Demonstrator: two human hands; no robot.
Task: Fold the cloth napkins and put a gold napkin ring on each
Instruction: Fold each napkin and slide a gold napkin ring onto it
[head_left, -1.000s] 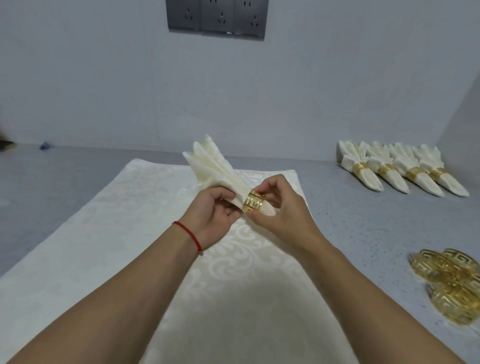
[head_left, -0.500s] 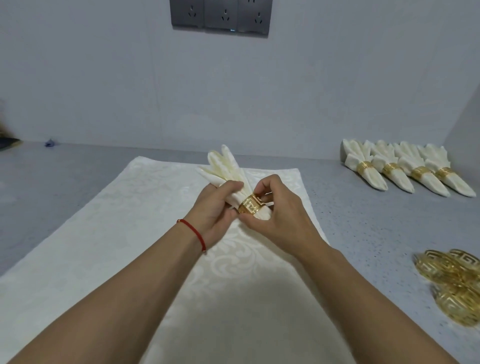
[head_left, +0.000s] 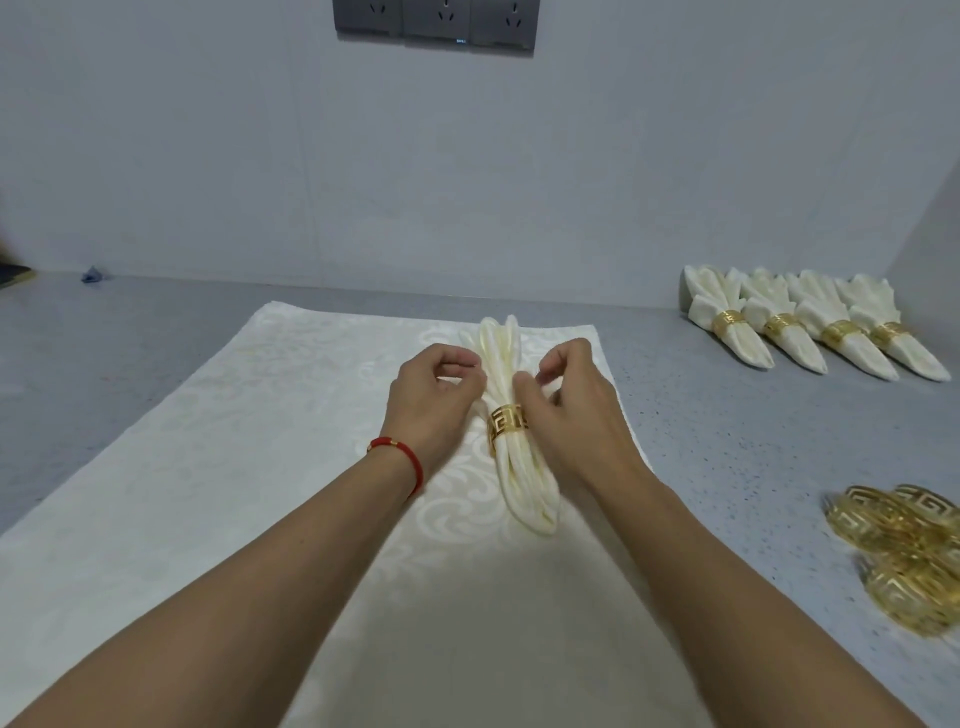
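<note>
A folded cream napkin lies lengthwise on a large white patterned cloth. A gold napkin ring sits around its middle. My left hand is at the napkin's left side above the ring, its curled fingers pinching the upper folds. On the right side my right hand pinches the same upper folds just above the ring, partly covering the ring's right edge.
Several finished napkins with gold rings lie in a row at the back right by the wall. A pile of loose gold rings is on the grey counter at the right. A small blue scrap lies far left.
The napkin was held up in both hands with the ring being slid on; now it lies flat on the cloth, and both hands have shifted to its upper folds.
</note>
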